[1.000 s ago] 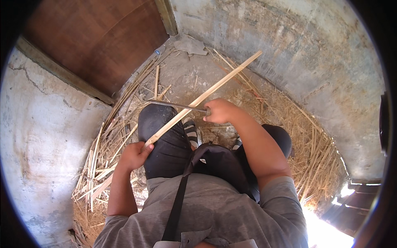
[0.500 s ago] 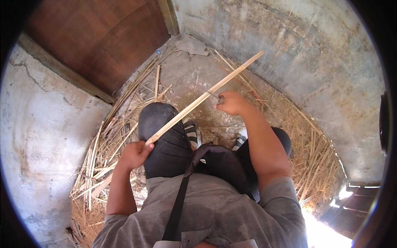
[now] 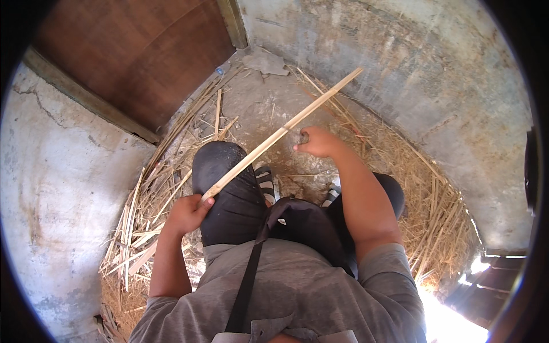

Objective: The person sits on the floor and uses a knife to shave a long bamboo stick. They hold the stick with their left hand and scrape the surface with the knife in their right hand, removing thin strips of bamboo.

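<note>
A long, pale bamboo strip (image 3: 320, 102) slants from my left knee up toward the far wall on the right. My left hand (image 3: 187, 214) is closed round its near end, thumb on top, resting against the dark trouser leg. Just right of the strip's middle, my right hand (image 3: 318, 142) is pinched, apart from the strip. A small knife (image 3: 303, 138) with a thin dark blade shows only in part between its fingers. A faint mark crosses the strip near its middle.
Loose bamboo strips (image 3: 137, 228) and shavings lie along the left wall. More shavings (image 3: 426, 211) are heaped on the right. A brown door panel (image 3: 143, 57) stands at the far left, and a flat stone slab (image 3: 266, 63) lies in the far corner.
The knife blade, which reached to the strip's middle, now barely shows at my right fingers. The strip's far end has shifted slightly; my left hand keeps its grip.
</note>
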The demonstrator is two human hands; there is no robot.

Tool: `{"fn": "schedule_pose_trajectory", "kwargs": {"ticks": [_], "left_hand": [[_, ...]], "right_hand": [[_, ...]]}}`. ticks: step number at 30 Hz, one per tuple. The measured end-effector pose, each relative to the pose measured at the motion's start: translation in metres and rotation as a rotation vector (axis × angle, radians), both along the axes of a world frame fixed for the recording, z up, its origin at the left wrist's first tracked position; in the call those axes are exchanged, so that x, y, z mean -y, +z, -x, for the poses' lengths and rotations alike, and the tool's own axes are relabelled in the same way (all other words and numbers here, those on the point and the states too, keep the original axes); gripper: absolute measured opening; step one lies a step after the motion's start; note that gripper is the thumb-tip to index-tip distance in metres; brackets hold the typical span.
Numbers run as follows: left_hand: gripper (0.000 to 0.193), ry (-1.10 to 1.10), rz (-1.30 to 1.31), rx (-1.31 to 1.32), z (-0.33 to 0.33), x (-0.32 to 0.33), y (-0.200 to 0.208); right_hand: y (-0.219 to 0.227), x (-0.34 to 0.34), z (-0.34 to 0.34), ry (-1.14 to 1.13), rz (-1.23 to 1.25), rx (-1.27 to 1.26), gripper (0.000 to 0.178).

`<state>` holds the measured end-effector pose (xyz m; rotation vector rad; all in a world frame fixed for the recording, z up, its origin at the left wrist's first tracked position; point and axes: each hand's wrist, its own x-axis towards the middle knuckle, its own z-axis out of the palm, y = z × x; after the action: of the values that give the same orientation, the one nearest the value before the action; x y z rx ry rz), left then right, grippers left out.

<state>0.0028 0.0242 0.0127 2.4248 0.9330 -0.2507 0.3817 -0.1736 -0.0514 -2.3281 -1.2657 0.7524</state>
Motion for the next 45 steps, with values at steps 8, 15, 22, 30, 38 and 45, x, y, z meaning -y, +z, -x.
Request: {"fn": "schedule_pose_trajectory", "kwargs": {"ticks": [8, 15, 22, 30, 38, 45], "left_hand": [[0.064, 0.001, -0.013, -0.004, 0.001, 0.000, 0.001], [0.063, 0.004, -0.002, -0.006, 0.001, -0.001, 0.000], [0.061, -0.015, -0.051, 0.010, 0.001, 0.001, 0.000], [0.061, 0.021, 0.020, -0.003, 0.000, -0.001, 0.000], [0.061, -0.014, -0.020, 0.007, 0.001, -0.001, 0.000], [0.061, -0.017, -0.034, -0.018, -0.002, 0.001, 0.004]], "right_hand": [[0.000, 0.004, -0.001, -0.050, -0.009, 0.082, 0.064], [0.014, -0.012, 0.033, 0.184, 0.062, 0.006, 0.061], [-0.008, 0.007, -0.008, -0.130, -0.039, -0.035, 0.067], [0.005, -0.004, 0.015, 0.069, -0.023, 0.041, 0.058], [0.018, -0.011, 0.029, 0.210, -0.009, -0.016, 0.055], [-0.021, 0.006, -0.009, -0.120, -0.037, 0.025, 0.064]]}}
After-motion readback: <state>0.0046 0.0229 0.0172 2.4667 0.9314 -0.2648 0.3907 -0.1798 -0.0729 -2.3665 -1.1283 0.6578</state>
